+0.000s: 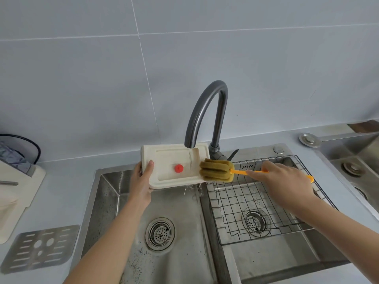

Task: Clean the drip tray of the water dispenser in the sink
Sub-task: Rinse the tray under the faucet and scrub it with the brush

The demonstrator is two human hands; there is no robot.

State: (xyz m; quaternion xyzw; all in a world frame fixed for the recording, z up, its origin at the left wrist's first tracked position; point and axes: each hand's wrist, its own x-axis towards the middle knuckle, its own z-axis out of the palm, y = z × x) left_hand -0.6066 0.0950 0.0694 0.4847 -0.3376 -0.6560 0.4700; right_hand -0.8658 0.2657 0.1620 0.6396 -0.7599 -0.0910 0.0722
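Cream plastic, the drip tray [172, 167] is held in the air over the left basin of the steel sink [114, 201], tilted with its open side to the camera and a red round float [178, 168] at its middle. The left hand [141, 181] has its grip closed on the tray's left end, thumb on the front face and fingers behind. A thin stream of water [190, 160] falls from the dark gooseneck faucet [207, 111] into the tray's right part and spills off its lower edge into the basin. The right hand [281, 181] has its grip wrapped around the orange handle of a sponge brush [217, 170], whose yellow-brown sponge head touches the tray's right end. A wire rack [256, 201] sits in the right basin below this hand. On the grey counter [67, 181], at the left, lies a slotted metal grille [39, 248], flat and well apart from the tray.
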